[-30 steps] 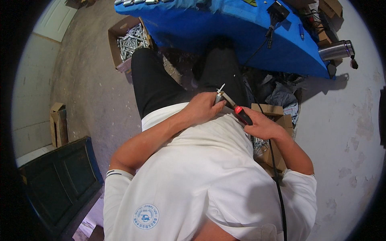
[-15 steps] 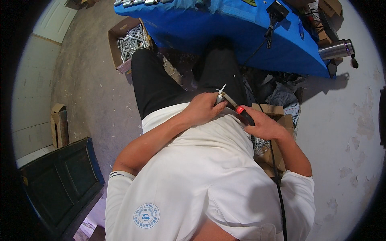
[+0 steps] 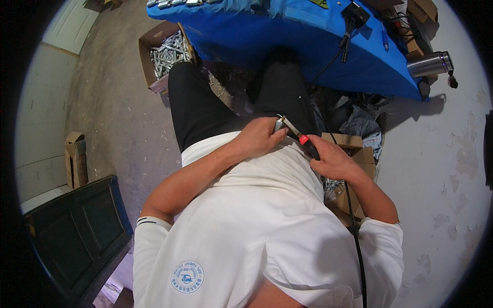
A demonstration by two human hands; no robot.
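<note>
My left hand (image 3: 261, 137) is closed at my lap around a small silvery piece (image 3: 279, 124), its upper end showing above thumb and fingers. My right hand (image 3: 334, 159) grips what looks like a soldering iron (image 3: 308, 146), with a black handle, a red collar and a metal shaft. The shaft slants up and left, and its tip meets or nearly meets the top of the silvery piece; exact contact is too small to tell. A thin pale strand shows there. Beside my right wrist runs a black cable (image 3: 350, 205); its join to the tool is hidden.
Ahead stands a table with a blue cover (image 3: 308, 31), holding silvery pieces, a black plug adapter (image 3: 354, 14) and a steel flask (image 3: 430, 64). A carton (image 3: 147, 61) of silvery sticks is at the left. More cartons (image 3: 343, 140) sit by my right arm, beside a wall (image 3: 436, 154).
The tool in my right hand has shifted slightly up and left, its tip now over the silvery piece's end. The pale strand that stuck up there now looks shorter and bent. My left hand barely moved.
</note>
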